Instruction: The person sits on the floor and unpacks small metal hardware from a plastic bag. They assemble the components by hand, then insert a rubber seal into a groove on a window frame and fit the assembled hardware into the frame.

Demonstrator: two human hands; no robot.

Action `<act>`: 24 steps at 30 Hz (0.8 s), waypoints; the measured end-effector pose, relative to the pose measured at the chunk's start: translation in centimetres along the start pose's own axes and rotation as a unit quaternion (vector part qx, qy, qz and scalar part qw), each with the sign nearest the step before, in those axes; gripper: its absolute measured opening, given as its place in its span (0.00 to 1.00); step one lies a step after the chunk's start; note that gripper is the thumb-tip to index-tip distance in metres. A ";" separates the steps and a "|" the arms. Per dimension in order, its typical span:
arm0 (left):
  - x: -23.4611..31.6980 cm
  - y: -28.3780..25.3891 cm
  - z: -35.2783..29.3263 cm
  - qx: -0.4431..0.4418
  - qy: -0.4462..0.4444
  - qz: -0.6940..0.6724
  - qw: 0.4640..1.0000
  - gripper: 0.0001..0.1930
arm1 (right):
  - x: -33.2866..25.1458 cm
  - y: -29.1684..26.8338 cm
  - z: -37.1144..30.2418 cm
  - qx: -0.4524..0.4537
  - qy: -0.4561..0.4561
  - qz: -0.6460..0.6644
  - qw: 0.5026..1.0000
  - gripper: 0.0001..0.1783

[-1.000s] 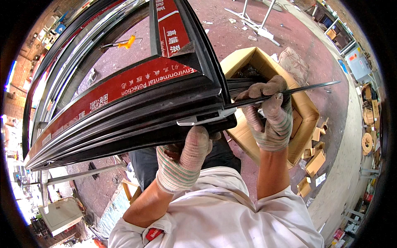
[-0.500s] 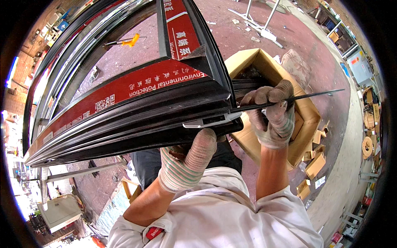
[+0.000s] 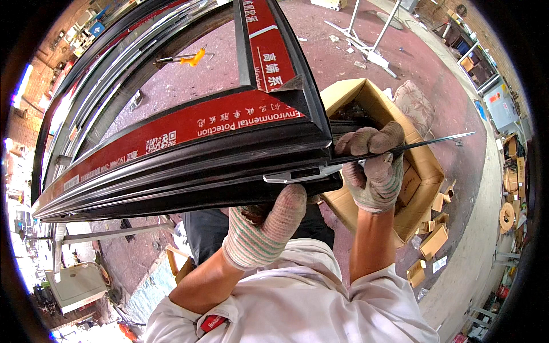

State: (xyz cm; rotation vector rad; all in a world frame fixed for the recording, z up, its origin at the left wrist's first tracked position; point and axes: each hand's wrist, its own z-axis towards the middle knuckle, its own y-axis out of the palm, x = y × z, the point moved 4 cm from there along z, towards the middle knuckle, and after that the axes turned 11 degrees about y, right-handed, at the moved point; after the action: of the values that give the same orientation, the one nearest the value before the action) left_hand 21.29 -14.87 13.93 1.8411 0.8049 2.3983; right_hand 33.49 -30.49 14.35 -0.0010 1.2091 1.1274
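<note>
A black window frame (image 3: 217,175) with red film on its faces lies across in front of me. My left hand (image 3: 269,226), in a striped knit glove, is closed on its near edge, thumb at the side and fingers hidden beneath. Gloved too, my right hand (image 3: 373,163) pinches a thin dark strip (image 3: 440,140) between thumb and fingers just beyond the frame's right corner. The strip's free end points right; its other end runs to the corner. A pale metal piece (image 3: 283,178) sits along the frame's edge there, in line with the strip.
An open cardboard box (image 3: 420,214) stands below my right hand. A yellow-handled tool (image 3: 194,57) shows within the frame opening. Small cartons (image 3: 434,235) and a cushion (image 3: 413,102) lie on the floor at right. A white metal stand (image 3: 374,57) is farther off.
The view has shifted slightly, so the frame and its corner appear lower and farther right. Both hands keep their holds, and the strip and metal piece stay at the corner.
</note>
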 end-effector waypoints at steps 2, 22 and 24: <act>0.0 0.0 0.1 -0.010 -0.001 -0.002 1.000 0.24 | 0.1 0.3 -0.1 0.015 0.000 -0.002 1.000 0.17; 2.0 2.1 0.6 0.002 -0.007 0.007 1.000 0.23 | -2.0 2.6 -1.2 0.212 0.058 -0.060 0.974 0.16; 2.0 2.1 0.4 0.019 0.008 0.011 1.000 0.23 | -1.9 2.6 -1.3 0.214 0.081 -0.043 0.973 0.16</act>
State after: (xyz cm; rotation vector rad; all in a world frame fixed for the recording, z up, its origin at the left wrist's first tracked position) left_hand 21.65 -15.93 16.68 1.8556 0.8412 2.4321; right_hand 30.91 -31.14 16.60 0.1857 1.5648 0.7854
